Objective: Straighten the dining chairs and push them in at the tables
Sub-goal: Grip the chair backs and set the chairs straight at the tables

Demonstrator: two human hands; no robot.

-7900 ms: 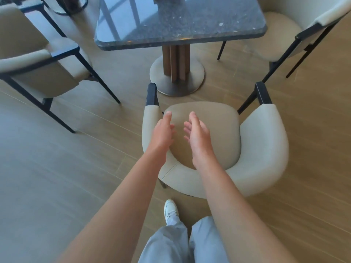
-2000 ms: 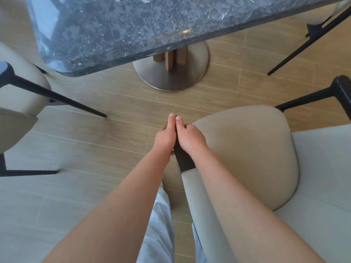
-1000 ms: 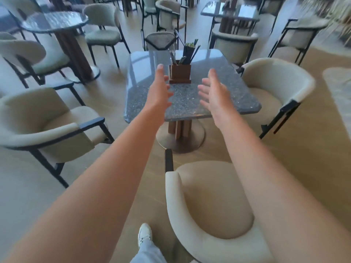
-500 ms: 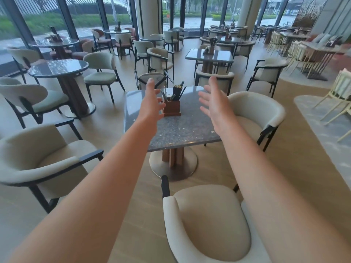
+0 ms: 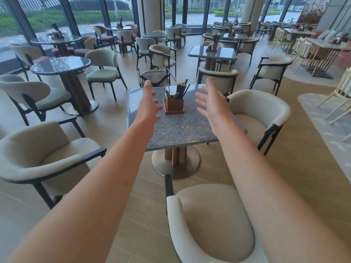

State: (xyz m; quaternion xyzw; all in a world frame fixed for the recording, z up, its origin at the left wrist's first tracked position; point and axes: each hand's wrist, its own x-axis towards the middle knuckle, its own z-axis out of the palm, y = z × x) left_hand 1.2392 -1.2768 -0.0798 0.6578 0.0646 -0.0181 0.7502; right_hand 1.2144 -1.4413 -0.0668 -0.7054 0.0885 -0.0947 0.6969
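A square dark speckled table [image 5: 178, 128] on a round metal base stands in front of me. A cream armchair [image 5: 210, 223] sits just below me, its seat facing the table with a gap of floor between them. Another cream armchair [image 5: 43, 158] stands at the table's left, angled away from it. A third [image 5: 260, 114] is at the right side. My left hand [image 5: 149, 105] and my right hand [image 5: 210, 105] are raised over the table, fingers spread, holding nothing and touching no chair.
A wooden cutlery holder [image 5: 174, 106] stands on the table. A round table [image 5: 60, 66] with chairs is at the left, another square table [image 5: 212, 53] behind. Many more chairs and tables fill the room up to the glass wall.
Both hands let go of the near chair's armrest and rose over the table with fingers spread. The view lifted from the floor to the whole room. The chairs stand still.
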